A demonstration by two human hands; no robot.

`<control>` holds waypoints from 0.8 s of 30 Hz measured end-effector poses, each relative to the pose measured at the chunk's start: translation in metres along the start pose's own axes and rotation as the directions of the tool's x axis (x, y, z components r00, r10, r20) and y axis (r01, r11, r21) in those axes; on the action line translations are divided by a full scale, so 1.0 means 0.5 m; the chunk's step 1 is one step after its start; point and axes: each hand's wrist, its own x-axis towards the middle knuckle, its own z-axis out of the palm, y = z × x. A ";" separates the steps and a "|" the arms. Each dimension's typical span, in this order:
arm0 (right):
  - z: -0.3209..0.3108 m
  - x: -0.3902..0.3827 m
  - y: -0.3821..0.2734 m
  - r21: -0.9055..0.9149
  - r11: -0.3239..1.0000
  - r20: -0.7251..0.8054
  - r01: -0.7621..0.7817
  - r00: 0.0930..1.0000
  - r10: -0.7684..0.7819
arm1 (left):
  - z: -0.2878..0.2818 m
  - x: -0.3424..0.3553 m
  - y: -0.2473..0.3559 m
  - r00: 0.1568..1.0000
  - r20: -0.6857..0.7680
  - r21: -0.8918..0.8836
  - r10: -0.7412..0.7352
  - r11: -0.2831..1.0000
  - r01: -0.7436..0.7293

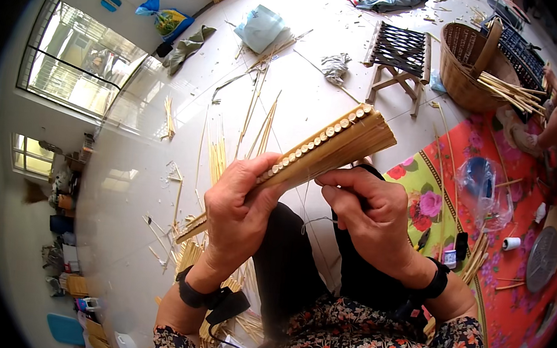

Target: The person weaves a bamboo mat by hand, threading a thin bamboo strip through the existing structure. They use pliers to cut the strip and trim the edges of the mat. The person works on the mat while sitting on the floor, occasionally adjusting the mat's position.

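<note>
While your left hand (239,204) grips the stalk panel (334,142), your right hand (371,212) pinches beside it

The stalk panel slants up to the right above your dark trousers (284,261), its pale round ends lined along one edge. Your left thumb and fingers clasp its lower part. Your right thumb and forefinger are drawn together at its near side (whether they hold the thread (319,219), I cannot tell), with a loop hanging below. On your right, a white spool (511,243) lies on the flowered cloth (512,307).
</note>
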 end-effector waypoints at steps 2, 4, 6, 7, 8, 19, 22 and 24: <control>0.003 -0.002 -0.001 -0.001 0.997 -0.026 0.073 0.997 -0.073 | 0.003 0.001 0.004 1.000 -0.002 0.014 0.016 1.000 -0.016; 0.008 -0.005 -0.004 0.006 0.998 -0.041 0.067 0.997 -0.067 | 0.000 -0.002 0.006 1.000 0.004 0.020 0.012 1.000 -0.012; 0.009 -0.008 -0.009 -0.010 0.997 -0.045 0.075 0.996 -0.076 | 0.003 -0.004 0.005 0.999 -0.024 0.004 0.029 1.000 -0.029; 0.009 -0.010 -0.013 -0.028 0.996 -0.041 0.086 0.995 -0.087 | 0.011 -0.004 0.002 0.997 -0.056 -0.013 0.048 0.999 -0.048; 0.009 -0.011 -0.017 -0.046 0.994 -0.036 0.097 0.994 -0.099 | 0.014 -0.004 0.001 0.994 -0.089 -0.030 0.066 0.997 -0.069; -0.043 -0.116 -0.042 0.151 0.956 0.093 -0.253 0.966 0.241 | 0.056 -0.087 0.029 0.934 -0.024 0.258 0.357 0.905 -0.339; -0.048 -0.179 -0.008 0.320 0.902 0.118 -0.291 0.957 0.267 | 0.066 -0.141 0.037 0.923 0.009 0.297 0.384 0.880 -0.369; -0.065 -0.217 -0.011 0.388 0.823 0.158 -0.414 0.910 0.383 | 0.065 -0.164 0.055 0.920 0.032 0.271 0.390 0.883 -0.384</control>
